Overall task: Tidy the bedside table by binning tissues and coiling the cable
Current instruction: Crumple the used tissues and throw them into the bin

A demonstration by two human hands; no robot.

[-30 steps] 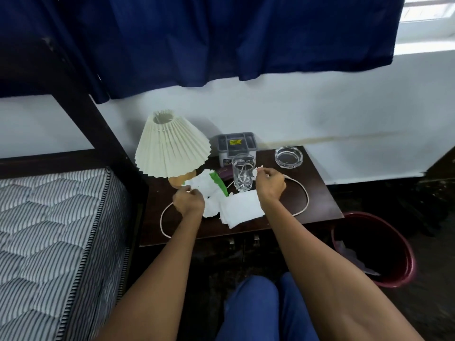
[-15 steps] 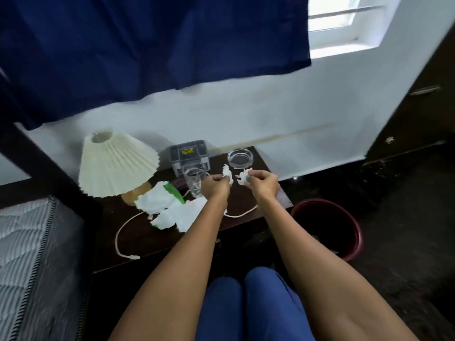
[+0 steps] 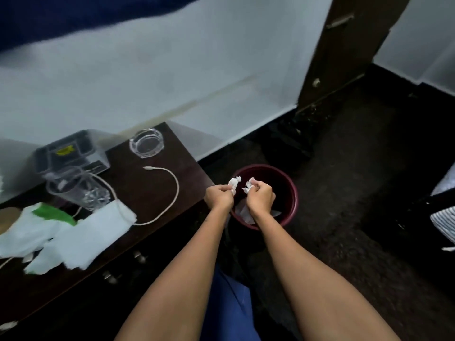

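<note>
Both my hands hover over the dark red bin (image 3: 290, 188) on the floor right of the bedside table (image 3: 157, 193). My left hand (image 3: 219, 196) pinches a small crumpled tissue piece (image 3: 234, 183); my right hand (image 3: 261, 196) grips another crumpled tissue piece (image 3: 248, 187). White paper lies inside the bin. On the table a white cable (image 3: 170, 193) curves loosely, its plug end near the ashtray. Several flat white tissues (image 3: 81, 237) lie at the table's left front, one over the cable.
A drinking glass (image 3: 78, 190), a clear glass ashtray (image 3: 146, 143) and a grey box (image 3: 69, 153) stand on the table. A green scrap (image 3: 53, 214) lies among the tissues. Dark carpet surrounds the bin; a dark wooden door frame (image 3: 344, 52) stands behind.
Both hands moved right from above the table to over the bin, each carrying a tissue piece. The camera swung right and down; the lamp left the view.
</note>
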